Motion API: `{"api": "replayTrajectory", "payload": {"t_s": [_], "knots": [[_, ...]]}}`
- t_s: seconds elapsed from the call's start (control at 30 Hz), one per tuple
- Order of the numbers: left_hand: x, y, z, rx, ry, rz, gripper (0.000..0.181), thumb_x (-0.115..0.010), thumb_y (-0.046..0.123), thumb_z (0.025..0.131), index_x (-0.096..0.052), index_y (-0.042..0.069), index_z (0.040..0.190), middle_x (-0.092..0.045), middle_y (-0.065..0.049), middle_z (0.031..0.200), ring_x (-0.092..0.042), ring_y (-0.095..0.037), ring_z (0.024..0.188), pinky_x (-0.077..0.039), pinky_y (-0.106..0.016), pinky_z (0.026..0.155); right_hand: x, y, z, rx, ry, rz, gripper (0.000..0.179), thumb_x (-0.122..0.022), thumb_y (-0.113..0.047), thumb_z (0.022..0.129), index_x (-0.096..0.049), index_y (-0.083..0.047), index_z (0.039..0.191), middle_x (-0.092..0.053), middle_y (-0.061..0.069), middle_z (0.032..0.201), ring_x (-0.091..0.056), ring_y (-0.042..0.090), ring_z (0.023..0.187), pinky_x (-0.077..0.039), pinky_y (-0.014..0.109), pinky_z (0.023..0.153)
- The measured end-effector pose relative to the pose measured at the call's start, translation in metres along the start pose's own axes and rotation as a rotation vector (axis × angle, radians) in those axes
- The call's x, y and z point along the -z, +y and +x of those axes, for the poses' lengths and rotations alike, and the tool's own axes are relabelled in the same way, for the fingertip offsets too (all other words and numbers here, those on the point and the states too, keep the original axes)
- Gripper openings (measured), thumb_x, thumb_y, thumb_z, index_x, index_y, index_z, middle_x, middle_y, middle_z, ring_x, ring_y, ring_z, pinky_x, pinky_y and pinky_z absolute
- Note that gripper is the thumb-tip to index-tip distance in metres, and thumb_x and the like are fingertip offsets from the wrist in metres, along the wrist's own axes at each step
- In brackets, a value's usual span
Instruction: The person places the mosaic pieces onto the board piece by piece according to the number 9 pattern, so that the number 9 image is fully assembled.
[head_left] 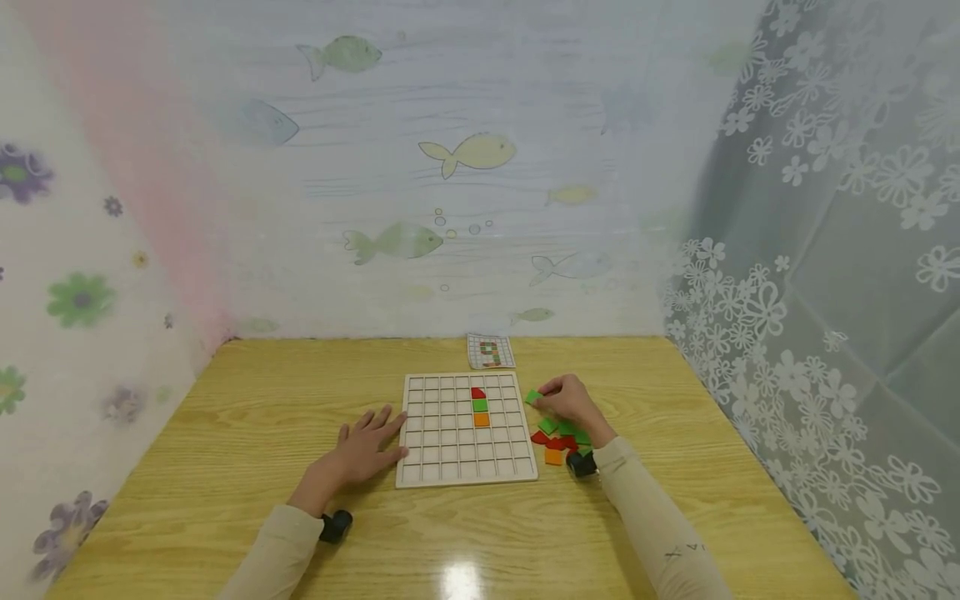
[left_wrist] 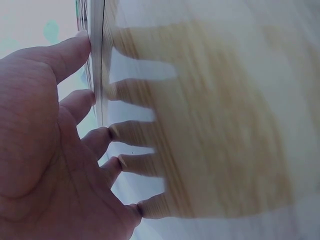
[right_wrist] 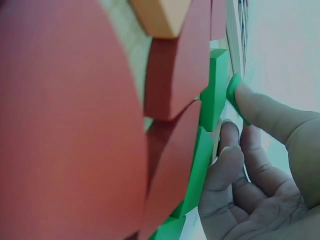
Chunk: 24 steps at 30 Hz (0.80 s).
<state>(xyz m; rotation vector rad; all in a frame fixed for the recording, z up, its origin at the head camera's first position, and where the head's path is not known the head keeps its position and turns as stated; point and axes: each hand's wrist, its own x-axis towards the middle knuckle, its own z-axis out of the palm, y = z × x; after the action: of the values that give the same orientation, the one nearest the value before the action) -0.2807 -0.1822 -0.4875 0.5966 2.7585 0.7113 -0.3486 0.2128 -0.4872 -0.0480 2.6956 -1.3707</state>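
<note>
A pale grid board [head_left: 438, 450] lies on the table, with a red piece [head_left: 478, 392], a green square [head_left: 480, 406] and an orange square [head_left: 482, 420] in one column of its cells. My left hand [head_left: 362, 450] is spread flat beside the board, thumb and fingertips at its left edge; the left wrist view shows its palm [left_wrist: 50, 165]. Just past the board's right edge, my right hand [head_left: 573, 402] pinches a green square tile [head_left: 533, 397]. In the right wrist view, the thumb presses this green tile [right_wrist: 233, 92], whose far side is hidden.
Below the right hand is a loose pile with green tiles [head_left: 549, 426], red pieces [head_left: 557, 444] and an orange square [head_left: 553, 457]. A printed pattern card [head_left: 504, 353] lies behind the board. Patterned walls border the wooden table [head_left: 315, 383] at the back and sides.
</note>
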Motion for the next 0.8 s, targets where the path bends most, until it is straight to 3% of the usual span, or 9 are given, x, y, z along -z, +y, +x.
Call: {"api": "replayTrajectory", "payload": {"t_s": [0.33, 0.57, 0.8], "knots": [[-0.007, -0.011, 0.006, -0.011, 0.015, -0.007, 0.069, -0.055, 0.043, 0.104, -0.032, 0.011, 0.161, -0.016, -0.024, 0.167, -0.01, -0.054, 0.152, -0.001, -0.081, 0.11, 0.0, -0.007, -0.003, -0.004, 0.017, -0.01, 0.02, -0.072, -0.011, 0.095, -0.069, 0.005, 0.107, -0.068, 0.018, 0.104, -0.063, 0.024, 0.085, -0.053, 0.031, 0.067], [0.001, -0.002, 0.002, 0.012, -0.005, 0.013, 0.067, -0.055, 0.041, 0.105, -0.034, 0.01, 0.16, -0.019, -0.025, 0.166, -0.013, -0.055, 0.151, -0.004, -0.081, 0.11, -0.011, -0.015, -0.003, 0.069, 0.03, -0.046, 0.015, -0.066, -0.009, 0.099, -0.069, 0.005, 0.105, -0.069, 0.016, 0.097, -0.067, 0.022, 0.08, -0.054, 0.031, 0.065], [0.003, 0.005, 0.0, 0.018, -0.018, 0.022, 0.067, -0.055, 0.04, 0.105, -0.034, 0.009, 0.16, -0.02, -0.026, 0.166, -0.014, -0.055, 0.15, -0.007, -0.082, 0.109, -0.02, -0.027, -0.006, 0.119, 0.025, -0.061, 0.015, -0.062, -0.005, 0.098, -0.071, 0.003, 0.107, -0.069, 0.015, 0.1, -0.065, 0.025, 0.089, -0.053, 0.034, 0.069]]}}
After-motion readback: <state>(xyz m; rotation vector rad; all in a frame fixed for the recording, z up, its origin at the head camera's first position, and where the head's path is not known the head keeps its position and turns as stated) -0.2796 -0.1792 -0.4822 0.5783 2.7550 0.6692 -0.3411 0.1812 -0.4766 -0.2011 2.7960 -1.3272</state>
